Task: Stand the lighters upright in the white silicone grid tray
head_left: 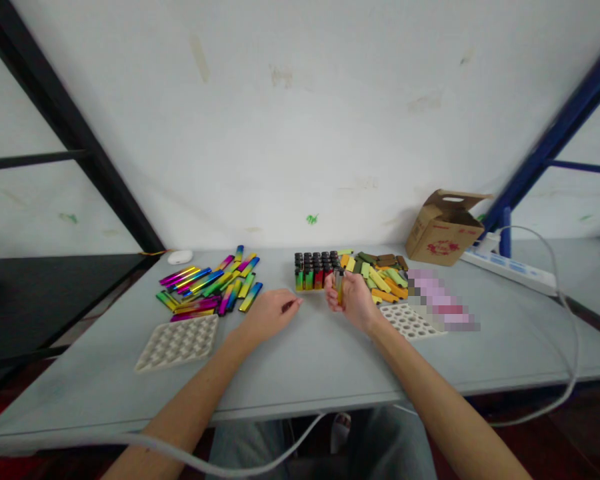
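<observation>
My right hand point(353, 300) grips an amber disposable lighter point(339, 287) upright in its fingers, just in front of a block of upright lighters point(315, 272) with dark tops. Behind that hand lies a heap of yellow, green and orange flat sticks point(383, 280). My left hand point(270, 317) rests on the grey table point(310, 360) with curled fingers and nothing visible in them. Its fingertips point towards my right hand. Up and left of it lies a heap of iridescent rainbow flat sticks point(210, 287).
Moulded cell trays lie at front left point(177, 342) and front right point(410, 321). A pixelated patch point(443, 300) hides something. Behind it stand a cardboard box point(443, 227) and a power strip point(510, 270) with a white cable point(573, 353). Metal frame posts flank the table.
</observation>
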### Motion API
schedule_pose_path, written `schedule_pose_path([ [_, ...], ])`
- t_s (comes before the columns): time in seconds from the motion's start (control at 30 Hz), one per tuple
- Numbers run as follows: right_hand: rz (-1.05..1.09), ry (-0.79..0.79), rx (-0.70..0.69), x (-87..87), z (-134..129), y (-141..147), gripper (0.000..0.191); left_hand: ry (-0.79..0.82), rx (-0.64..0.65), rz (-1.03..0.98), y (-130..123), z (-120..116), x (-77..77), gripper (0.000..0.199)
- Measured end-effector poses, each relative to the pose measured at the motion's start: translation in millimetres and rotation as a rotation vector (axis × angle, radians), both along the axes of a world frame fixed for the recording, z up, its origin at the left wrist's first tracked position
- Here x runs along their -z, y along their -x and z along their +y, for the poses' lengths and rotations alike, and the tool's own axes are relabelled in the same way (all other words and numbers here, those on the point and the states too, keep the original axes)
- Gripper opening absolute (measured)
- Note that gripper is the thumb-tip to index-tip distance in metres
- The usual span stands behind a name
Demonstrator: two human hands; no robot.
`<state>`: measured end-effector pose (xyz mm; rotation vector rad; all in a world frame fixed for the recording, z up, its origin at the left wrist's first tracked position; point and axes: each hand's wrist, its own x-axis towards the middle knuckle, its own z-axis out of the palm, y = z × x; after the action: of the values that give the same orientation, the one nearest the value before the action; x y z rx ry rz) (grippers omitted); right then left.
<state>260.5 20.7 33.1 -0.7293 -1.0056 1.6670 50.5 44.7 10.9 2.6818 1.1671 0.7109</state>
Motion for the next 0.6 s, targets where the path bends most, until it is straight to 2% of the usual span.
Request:
schedule_pose_path([
  [0.2, 0.027, -0.049, 0.048, -0.6, -2, 2, 0.024, 0.006, 0.001, -0.068, -1, -3, -2.3, 0.035],
  [0.4, -0.215, -0.188, 0.150, 15.2, 2, 5, 0.032, 0.030, 0.064, -0.288, -6, -10, -5.4, 0.026],
  [0.5, -0.296, -0.255, 0.196, 19.7, 4, 7, 0.028, 0.033, 0.074, -0.369, -10, -12, -4.4, 0.029],
  [0.6, -0.367, -0.389, 0.246, 20.5, 4, 7, 0.020, 0.071, 0.050, -0.407, -14, -12, -3.4, 0.025],
])
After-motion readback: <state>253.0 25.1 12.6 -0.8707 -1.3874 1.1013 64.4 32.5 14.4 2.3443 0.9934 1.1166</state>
